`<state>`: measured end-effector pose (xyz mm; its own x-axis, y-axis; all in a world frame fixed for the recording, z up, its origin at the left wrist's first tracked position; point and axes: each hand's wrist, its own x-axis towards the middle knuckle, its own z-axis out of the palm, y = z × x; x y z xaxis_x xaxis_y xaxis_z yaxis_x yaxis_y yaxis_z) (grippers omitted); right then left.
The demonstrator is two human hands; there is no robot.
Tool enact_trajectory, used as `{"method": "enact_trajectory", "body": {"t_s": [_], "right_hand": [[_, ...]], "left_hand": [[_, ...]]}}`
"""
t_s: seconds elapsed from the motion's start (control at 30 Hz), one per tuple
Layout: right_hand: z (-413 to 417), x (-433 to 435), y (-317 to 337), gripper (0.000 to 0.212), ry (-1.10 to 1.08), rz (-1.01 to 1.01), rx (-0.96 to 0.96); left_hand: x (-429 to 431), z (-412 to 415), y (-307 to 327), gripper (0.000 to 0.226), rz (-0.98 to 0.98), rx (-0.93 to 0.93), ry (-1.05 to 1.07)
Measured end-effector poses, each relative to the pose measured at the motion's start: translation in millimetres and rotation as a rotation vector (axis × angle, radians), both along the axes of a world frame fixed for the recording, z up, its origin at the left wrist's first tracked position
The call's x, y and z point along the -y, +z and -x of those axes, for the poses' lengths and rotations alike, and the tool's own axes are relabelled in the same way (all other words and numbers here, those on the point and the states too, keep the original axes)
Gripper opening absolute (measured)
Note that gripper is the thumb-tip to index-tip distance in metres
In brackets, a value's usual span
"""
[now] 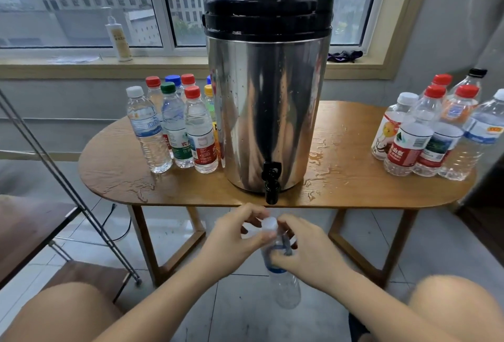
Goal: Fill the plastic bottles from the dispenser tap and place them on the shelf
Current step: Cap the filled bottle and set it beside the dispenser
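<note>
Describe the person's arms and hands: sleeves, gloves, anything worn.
Both arms are bare right to the frame's lower edge, so no sleeve shows. The left hand and right hand wear no gloves, and neither wrist carries a watch or bracelet. Rings are too blurred to judge.

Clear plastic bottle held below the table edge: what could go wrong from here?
The left hand pinches the white cap on the clear plastic bottle gripped by the right hand; the cap could slip and drop to the tiled floor. The black tap hangs just above, so drips may wet the hands. Puddles make the wooden table slippery.
</note>
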<state>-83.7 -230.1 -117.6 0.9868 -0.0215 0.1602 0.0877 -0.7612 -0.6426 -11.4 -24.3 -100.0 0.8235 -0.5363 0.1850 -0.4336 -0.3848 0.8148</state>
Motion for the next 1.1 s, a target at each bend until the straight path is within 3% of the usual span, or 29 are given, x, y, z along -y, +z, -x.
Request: {"method": "enact_trajectory", "body": {"t_s": [0.13,0.3,0.6,0.83,0.9,1.1], "right_hand": [[0,-4,-8,0.039,0.024,-0.006,-0.049],[-1,2,-12,0.05,0.046,-0.056,-0.076],[-1,2,-13,0.05,0.125,-0.159,-0.199],[0,-5,-17,0.053,0.058,-0.101,0.003],[-2,-5,-18,0.053,0.051,-0.088,0.015],[-3,1,-16,0.056,0.002,-0.104,0.039]], "left_hand": [[3,3,-3,0.028,-0.022,0.009,-0.03],[-5,-4,-1,0.037,-0.075,-0.006,-0.125],[-4,-11,-6,0.007,-0.091,-0.053,-0.025],[1,-5,-10,0.052,-0.251,0.175,0.125],[-1,-8,-11,0.054,-0.279,0.191,0.104],[-11,-10,4,0.037,-0.031,-0.023,-0.1]]}}
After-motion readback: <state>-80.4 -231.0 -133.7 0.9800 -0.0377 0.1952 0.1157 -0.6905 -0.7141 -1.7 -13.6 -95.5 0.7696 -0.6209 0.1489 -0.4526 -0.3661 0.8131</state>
